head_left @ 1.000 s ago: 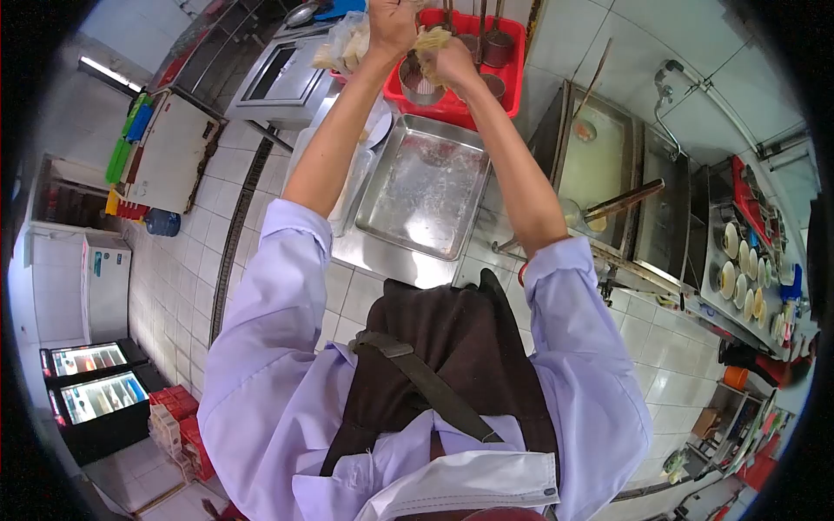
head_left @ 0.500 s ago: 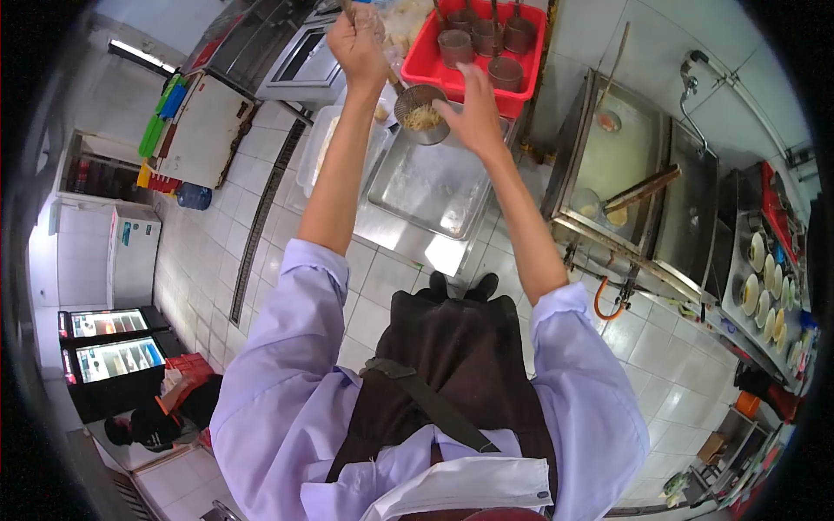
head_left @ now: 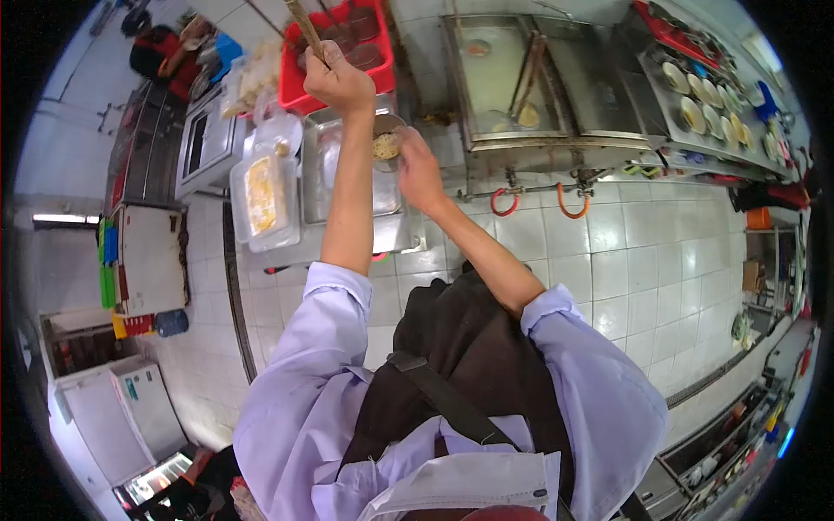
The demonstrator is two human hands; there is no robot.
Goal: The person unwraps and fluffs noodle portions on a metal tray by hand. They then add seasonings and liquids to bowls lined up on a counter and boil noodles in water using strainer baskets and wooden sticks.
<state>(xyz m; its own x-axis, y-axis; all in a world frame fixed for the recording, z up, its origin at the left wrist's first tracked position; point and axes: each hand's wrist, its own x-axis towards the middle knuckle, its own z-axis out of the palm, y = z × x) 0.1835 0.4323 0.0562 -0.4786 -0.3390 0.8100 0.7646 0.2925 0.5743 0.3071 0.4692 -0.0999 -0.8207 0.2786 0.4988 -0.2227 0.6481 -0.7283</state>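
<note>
My left hand (head_left: 340, 85) is closed around the wooden handle (head_left: 306, 33) of a noodle strainer. The strainer's mesh basket (head_left: 387, 146) hangs over a steel tray (head_left: 317, 187) and holds a small portion of pale noodles. At the basket's right side, my right hand (head_left: 420, 172) has its fingers bent against the rim; their tips are partly hidden. Left of the tray, a clear plastic container (head_left: 265, 204) holds something yellowish and white. Behind it sits another translucent tub (head_left: 278, 135).
A red crate (head_left: 297, 94) with several strainers stands behind the tray. To the right is a steel boiling tank (head_left: 469, 87) with a wooden-handled tool in it. Several bowls (head_left: 692, 113) line the far-right counter. Other people (head_left: 161, 56) show at upper left and lower left.
The view has swung, so the tray and crate sit further left and the tank nearer. My right hand's fingers, spread beside the basket before, now bend against its rim. My left hand keeps the handle.
</note>
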